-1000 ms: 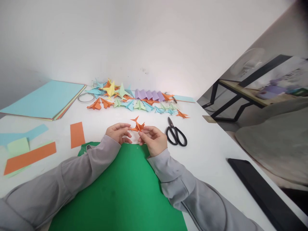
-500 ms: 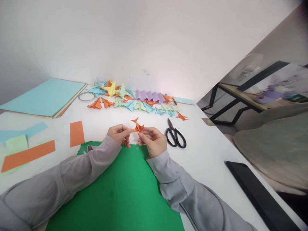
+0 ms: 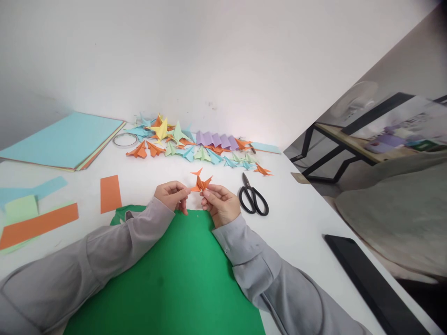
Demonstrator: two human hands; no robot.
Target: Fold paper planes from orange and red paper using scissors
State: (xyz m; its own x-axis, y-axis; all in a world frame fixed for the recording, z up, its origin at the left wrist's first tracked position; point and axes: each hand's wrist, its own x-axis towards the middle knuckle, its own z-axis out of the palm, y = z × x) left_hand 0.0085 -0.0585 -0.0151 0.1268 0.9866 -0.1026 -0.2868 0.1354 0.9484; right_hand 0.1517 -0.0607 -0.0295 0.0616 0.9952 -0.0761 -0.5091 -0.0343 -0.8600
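Note:
Between my hands, an orange folded-paper figure [image 3: 201,184] is held up above the far edge of a green sheet [image 3: 167,274]. My left hand [image 3: 172,195] pinches its left tip between thumb and forefinger. On the other side, my right hand [image 3: 221,204] grips the lower right part of the figure, and those fingertips cover some of its folds. Pointed orange flaps stick out at its top and right. Black-handled scissors [image 3: 253,195] lie just to the right of my right hand.
Several folded-paper figures [image 3: 161,130] and a purple pleated strip [image 3: 217,140] line the wall. At left lie a stack of coloured paper [image 3: 66,139], a wire coil [image 3: 125,139], an orange rectangle [image 3: 110,194] and an orange strip [image 3: 40,225]. A long black object [image 3: 366,284] lies at right.
The orange figure is turned slightly, and its right flap now stands out more. Both hands keep their hold on it. The whole view has shifted a little.

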